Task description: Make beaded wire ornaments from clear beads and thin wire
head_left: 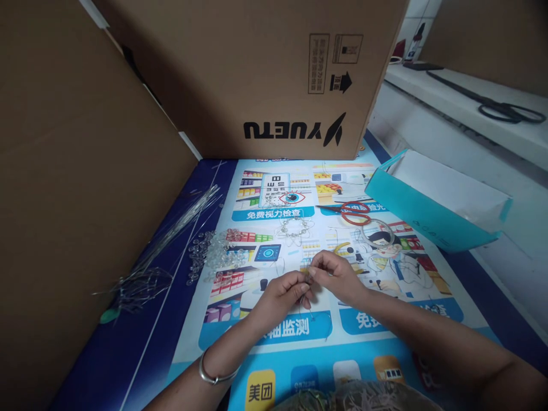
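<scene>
Left hand (287, 292), right hand (336, 275) pinch wire (309, 261), well inside sheet (359, 349) edges.

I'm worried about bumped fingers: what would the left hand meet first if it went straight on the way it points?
Most likely the right hand, just ahead of the left hand; the two look very close, perhaps touching, though one view leaves depth unclear.

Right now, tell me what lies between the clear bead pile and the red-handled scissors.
In the head view, a beaded ring lies between the bead pile and the red-handled scissors.
</scene>
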The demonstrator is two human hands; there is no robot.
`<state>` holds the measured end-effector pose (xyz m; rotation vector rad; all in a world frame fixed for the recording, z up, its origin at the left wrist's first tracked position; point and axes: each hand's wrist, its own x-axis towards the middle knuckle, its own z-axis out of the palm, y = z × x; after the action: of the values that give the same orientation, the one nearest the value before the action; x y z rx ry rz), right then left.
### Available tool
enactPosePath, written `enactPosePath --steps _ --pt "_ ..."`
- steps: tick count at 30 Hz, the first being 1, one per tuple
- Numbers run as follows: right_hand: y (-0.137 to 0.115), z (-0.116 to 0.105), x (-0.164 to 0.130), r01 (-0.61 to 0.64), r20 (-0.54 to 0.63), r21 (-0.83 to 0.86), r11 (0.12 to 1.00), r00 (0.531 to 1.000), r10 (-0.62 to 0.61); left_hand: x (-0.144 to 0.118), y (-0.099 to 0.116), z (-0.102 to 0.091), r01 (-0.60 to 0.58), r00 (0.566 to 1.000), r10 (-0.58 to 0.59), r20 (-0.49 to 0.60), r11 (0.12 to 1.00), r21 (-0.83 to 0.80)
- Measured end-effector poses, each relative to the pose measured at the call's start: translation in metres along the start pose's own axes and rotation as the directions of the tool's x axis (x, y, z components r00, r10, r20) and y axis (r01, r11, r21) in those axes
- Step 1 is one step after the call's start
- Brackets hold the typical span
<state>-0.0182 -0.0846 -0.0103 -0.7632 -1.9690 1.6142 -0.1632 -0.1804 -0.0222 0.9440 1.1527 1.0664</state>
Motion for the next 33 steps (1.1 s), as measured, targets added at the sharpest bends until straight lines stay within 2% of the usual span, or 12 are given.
enactPosePath --steps 27,33 --pt "0.0069 0.0011 0.0003 -0.052 0.042 0.091 0.995 0.998 0.048 -0.0004 0.0049 0.0 -0.028 0.999 0.026 0.029 0.997 0.076" --pt "0.0005 0.0003 0.0006 -0.016 0.042 0.059 0.998 0.999 0.014 -0.0013 0.0036 0.0003 -0.003 1.0 0.001 0.023 0.996 0.091"
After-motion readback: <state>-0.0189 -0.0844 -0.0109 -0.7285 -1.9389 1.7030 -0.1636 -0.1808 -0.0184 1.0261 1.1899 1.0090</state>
